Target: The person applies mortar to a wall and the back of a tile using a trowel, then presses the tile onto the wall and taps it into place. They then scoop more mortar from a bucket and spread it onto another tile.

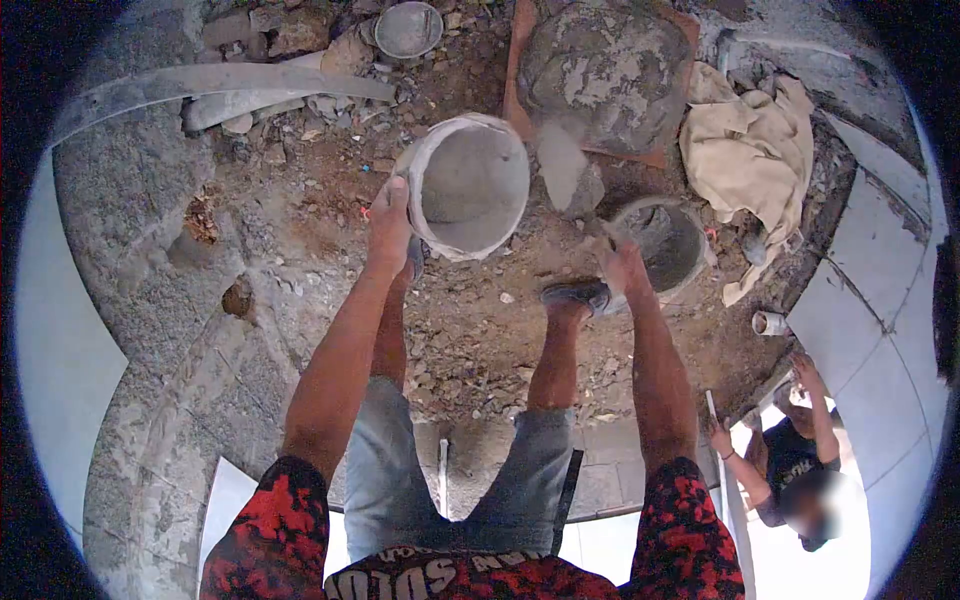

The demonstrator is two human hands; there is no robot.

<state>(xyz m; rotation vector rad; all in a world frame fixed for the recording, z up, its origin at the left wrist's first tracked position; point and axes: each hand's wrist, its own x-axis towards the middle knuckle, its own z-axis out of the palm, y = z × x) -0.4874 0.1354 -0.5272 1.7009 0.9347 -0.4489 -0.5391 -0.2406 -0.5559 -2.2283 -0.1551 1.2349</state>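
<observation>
Gripping pale-rimmed bucket (470, 187) by left rim with left hand (392, 225), fingers curled closed. Holding right hand (622, 262) partly curled at left rim of mortar bucket (662, 245), near beige cloth (748, 145); can't tell if grasping.

A building site, with wet mortar (605, 75) and rubble-strewn ground (480, 345).
</observation>
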